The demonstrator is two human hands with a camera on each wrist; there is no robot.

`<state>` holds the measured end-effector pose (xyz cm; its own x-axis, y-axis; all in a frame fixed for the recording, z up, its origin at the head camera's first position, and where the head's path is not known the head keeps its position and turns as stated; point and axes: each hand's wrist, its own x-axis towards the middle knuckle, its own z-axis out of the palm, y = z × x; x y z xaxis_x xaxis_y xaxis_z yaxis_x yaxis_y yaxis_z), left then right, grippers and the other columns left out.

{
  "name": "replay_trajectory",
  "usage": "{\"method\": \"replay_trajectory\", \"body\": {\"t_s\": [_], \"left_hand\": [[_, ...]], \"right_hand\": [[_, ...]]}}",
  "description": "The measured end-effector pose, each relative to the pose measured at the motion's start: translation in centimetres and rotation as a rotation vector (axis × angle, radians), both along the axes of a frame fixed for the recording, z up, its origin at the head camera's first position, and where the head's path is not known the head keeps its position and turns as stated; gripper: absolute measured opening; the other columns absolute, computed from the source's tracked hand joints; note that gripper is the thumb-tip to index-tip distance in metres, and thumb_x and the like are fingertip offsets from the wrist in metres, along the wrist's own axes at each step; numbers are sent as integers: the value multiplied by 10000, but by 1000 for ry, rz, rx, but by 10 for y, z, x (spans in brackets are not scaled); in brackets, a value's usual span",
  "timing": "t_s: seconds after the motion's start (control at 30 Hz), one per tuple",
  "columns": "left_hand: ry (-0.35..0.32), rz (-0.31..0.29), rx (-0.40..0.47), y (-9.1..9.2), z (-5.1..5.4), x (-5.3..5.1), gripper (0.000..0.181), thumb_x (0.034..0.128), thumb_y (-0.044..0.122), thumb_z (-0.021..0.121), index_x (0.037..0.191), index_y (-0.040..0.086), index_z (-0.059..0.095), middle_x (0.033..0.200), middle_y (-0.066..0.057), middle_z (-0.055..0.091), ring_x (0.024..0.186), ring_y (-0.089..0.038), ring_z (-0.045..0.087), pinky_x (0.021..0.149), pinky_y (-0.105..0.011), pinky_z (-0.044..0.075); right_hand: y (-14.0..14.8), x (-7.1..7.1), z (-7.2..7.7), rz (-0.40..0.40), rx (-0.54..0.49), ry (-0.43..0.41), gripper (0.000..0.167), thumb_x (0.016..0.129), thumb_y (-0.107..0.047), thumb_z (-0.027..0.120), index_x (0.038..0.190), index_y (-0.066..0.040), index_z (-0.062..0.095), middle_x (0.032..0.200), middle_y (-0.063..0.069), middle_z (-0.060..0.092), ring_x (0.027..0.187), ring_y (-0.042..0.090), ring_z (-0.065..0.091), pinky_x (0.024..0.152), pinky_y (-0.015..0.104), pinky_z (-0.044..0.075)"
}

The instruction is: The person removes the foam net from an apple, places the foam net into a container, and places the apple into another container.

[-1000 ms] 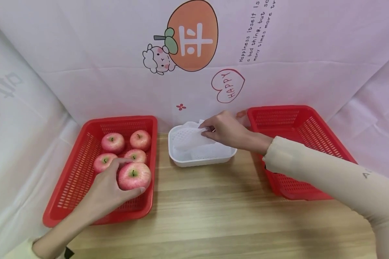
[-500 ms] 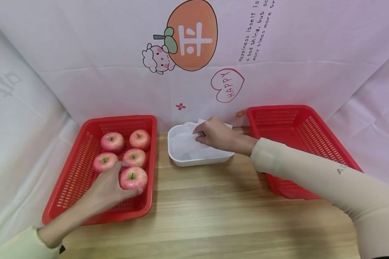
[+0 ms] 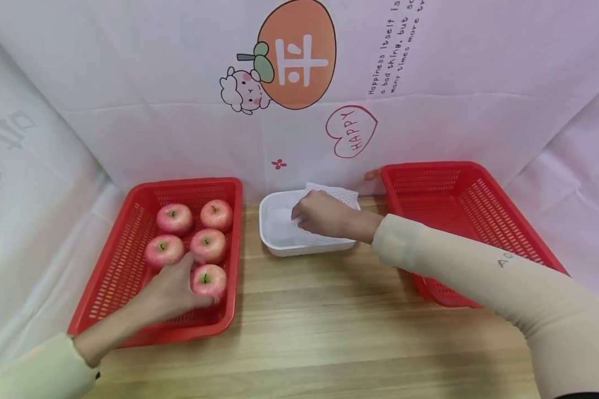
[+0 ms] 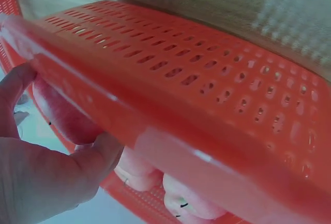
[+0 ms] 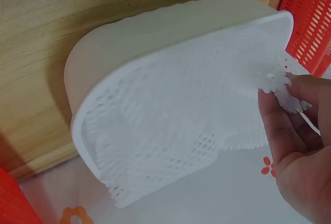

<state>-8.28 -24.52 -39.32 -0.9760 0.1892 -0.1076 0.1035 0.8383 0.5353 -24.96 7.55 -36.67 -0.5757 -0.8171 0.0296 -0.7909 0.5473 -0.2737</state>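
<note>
In the head view my left hand holds a red-pink apple low in the left red basket, near its front right corner. Fingers and thumb curve round the apple's sides, and the left wrist view shows this apple beside the basket wall. Several other apples sit behind it. My right hand is over a small white plastic box. Thumb and fingers pinch the edge of a white foam fruit net, clearest in the right wrist view. More white netting fills the box and overhangs its edge.
A second red basket stands on the right, partly covered by my right sleeve. The wooden tabletop spans the front. A printed white cloth hangs behind the containers.
My left hand has lowered the apple deeper into the left basket. My right hand has shifted slightly left and toward the front over the box, and more netting shows behind it.
</note>
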Motion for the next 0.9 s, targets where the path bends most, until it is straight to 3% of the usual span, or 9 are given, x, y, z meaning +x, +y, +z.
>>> {"method": "replay_trajectory", "body": {"t_s": [0.2,0.47,0.57,0.7,0.9], "left_hand": [[-59,-14,-31,2,-4,0,729,719,330,915,1233,22,500,890,-48,631,786,-219,596,651,-377,503],[-60,-33,-41,4,-9,0,665,700,243,914,1192,35,518,776,-7,535,685,-168,511,593,-328,443],[-38,-61,-26,3,-12,0,644,695,227,925,1158,42,518,797,-3,515,697,-163,489,605,-329,433],[1,-103,-17,0,-18,0,640,691,232,940,1122,54,502,862,-1,527,735,-148,490,628,-318,438],[2,-122,-46,0,-19,-1,661,697,240,947,1134,50,488,940,-41,571,794,-166,526,666,-335,480]], "right_hand": [[-4,2,-10,82,72,8,242,916,73,725,1118,-25,815,1130,104,795,1078,227,745,1005,400,594],[-1,3,-16,179,125,24,291,906,100,733,1139,-54,811,1161,97,789,1098,232,741,999,386,598],[1,3,-18,199,169,4,313,907,99,713,1166,-54,800,1190,103,780,1132,237,732,1015,392,589],[4,3,-17,196,217,-87,409,892,110,671,1263,-46,750,1271,106,749,1192,239,696,1070,411,552],[10,5,-15,171,271,-158,589,905,19,757,1464,-100,616,1450,91,648,1372,256,583,1189,433,451]]}}
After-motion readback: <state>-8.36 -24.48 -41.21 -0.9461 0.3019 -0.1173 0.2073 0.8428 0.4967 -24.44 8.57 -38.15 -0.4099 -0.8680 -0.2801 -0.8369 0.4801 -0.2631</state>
